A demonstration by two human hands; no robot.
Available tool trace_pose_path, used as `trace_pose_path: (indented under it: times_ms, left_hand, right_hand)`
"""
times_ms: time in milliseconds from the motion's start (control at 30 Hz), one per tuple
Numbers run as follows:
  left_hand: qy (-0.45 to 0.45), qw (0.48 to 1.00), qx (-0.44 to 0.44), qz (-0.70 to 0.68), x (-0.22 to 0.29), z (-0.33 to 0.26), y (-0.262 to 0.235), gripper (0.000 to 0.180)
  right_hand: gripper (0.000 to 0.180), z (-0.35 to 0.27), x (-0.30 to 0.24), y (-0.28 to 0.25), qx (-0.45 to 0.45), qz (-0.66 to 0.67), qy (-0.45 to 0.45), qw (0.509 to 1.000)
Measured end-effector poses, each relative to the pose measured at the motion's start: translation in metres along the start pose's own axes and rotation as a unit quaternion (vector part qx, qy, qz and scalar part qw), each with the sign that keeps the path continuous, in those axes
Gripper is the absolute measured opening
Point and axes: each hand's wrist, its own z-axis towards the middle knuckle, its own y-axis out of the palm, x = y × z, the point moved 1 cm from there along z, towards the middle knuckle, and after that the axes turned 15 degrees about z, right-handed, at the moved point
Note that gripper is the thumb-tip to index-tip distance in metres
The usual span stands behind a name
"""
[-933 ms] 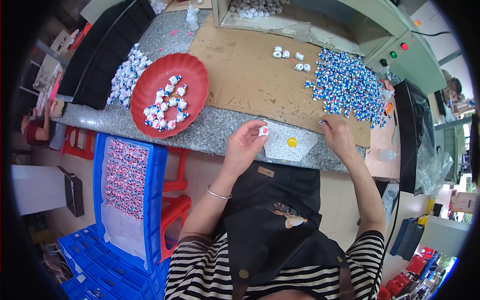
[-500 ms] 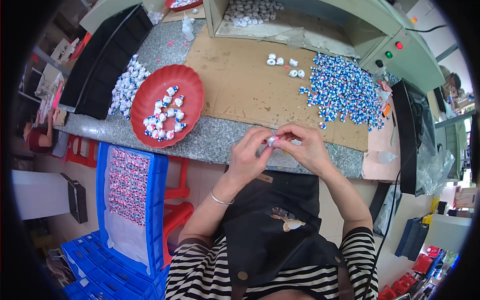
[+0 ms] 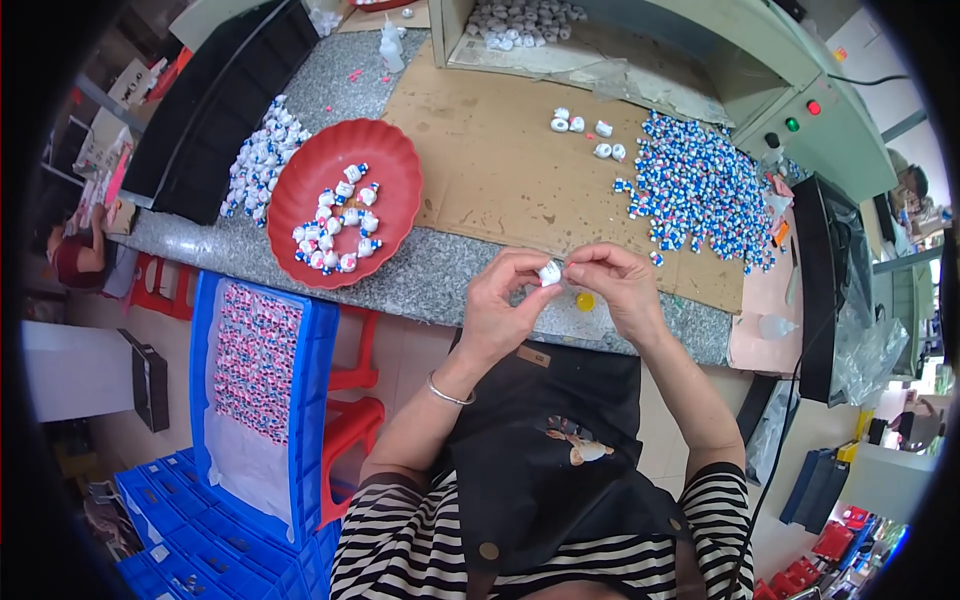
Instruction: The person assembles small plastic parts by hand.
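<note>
Two bare hands meet over the front edge of the desk (image 3: 445,262). The left hand (image 3: 500,305) grips a small white figure (image 3: 549,273) between thumb and fingers; the right hand (image 3: 622,288) has its fingertips bunched at the figure's three o'clock side, and I cannot tell whether they grip anything. At the figure's four o'clock, just beside the right hand, sits a round yellow disc (image 3: 585,301).

Seen from the hands, the desk is speckled grey stone, covered at twelve o'clock by flat, stained brown cardboard (image 3: 490,150) bearing a few rounded white pieces (image 3: 602,151). At two o'clock spreads a heap of tiny blue-and-white pieces (image 3: 690,185). A scalloped red bowl (image 3: 300,180) at ten o'clock holds smooth white-and-blue figures (image 3: 326,234).

Beyond the cardboard stands a pale green cabinet (image 3: 840,152), open-fronted. Toward eight o'clock, above pale floor tiles (image 3: 668,400), are a red stool (image 3: 352,432) and a blue crate (image 3: 318,400) lined with white sheeting (image 3: 250,485).
</note>
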Motion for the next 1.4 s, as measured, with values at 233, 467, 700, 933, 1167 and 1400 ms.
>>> trace_pose_path:
  times_ms: [233,467,700,933,1167,1400]
  left_hand:
    - [-0.072,0.988,0.01,-0.136,-0.012,-0.005,-0.021,0.03]
    - [-0.089,0.991,0.002,-0.098,-0.018,-0.002,-0.026,0.026]
    - [0.011,0.994,0.049,0.097,-0.004,0.023,-0.004,0.016]
    - [0.258,0.91,-0.085,0.313,0.056,0.064,0.084,0.032]
    - [0.092,0.965,-0.098,0.227,0.051,0.058,0.034,0.021]
    - [-0.04,0.964,-0.037,0.261,0.021,0.03,-0.025,0.016]
  right_hand:
    - [0.016,0.054,0.011,0.006,0.015,-0.131,0.021,0.991]
    - [0.035,0.102,0.033,0.033,-0.054,-0.196,-0.059,0.977]
    - [0.049,0.017,-0.004,0.004,-0.06,0.064,0.072,0.994]
    - [0.027,0.002,-0.048,-0.085,0.176,0.305,-0.091,0.932]
    - [0.014,0.088,-0.184,-0.331,0.313,0.357,-0.349,0.807]
    - [0.055,0.113,-0.265,-0.387,0.395,0.19,-0.327,0.837]
